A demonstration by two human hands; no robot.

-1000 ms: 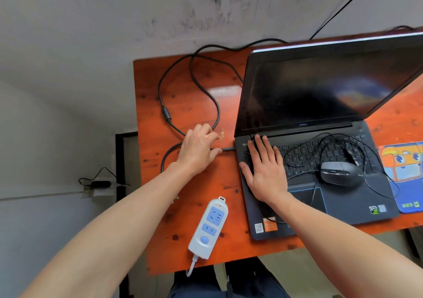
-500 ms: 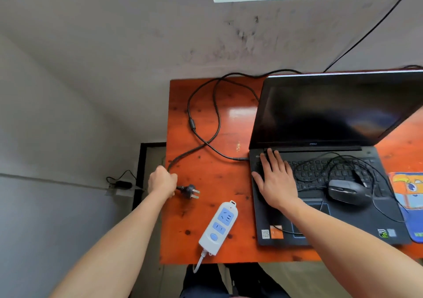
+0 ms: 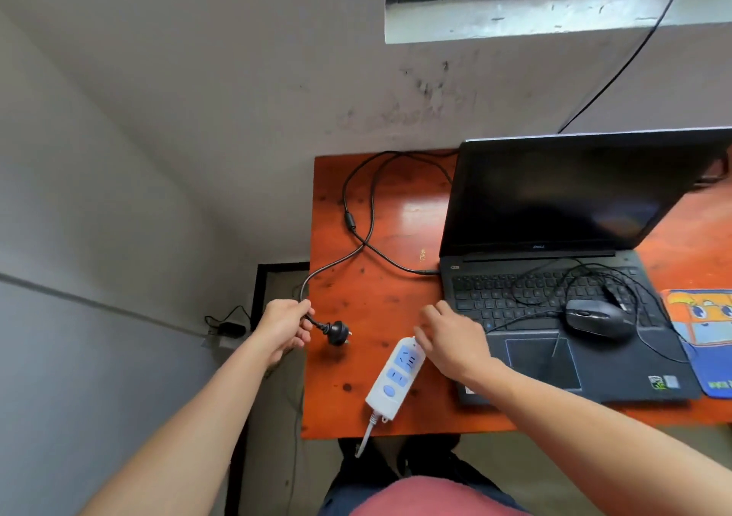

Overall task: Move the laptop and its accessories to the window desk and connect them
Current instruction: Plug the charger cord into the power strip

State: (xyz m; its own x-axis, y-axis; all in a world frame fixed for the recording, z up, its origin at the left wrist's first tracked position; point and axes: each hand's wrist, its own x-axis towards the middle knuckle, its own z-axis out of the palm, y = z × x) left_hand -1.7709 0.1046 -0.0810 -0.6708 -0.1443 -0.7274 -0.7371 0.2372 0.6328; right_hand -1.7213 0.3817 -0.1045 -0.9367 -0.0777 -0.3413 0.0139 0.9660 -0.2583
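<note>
Laptop [image 3: 554,301] sitting on desk [image 3: 376,289], cable [image 3: 350,220] in its left side; you are gripping it behind the plug [image 3: 336,331] with your left hand [image 3: 283,327], right hand [image 3: 449,337] at the power strip [image 3: 396,375], grasp unclear; plugging-in, mouse [image 3: 598,319] pending.

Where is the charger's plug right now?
Head view: the plug is at the desk's left edge, its cord in the left hand, left of the power strip.
</note>
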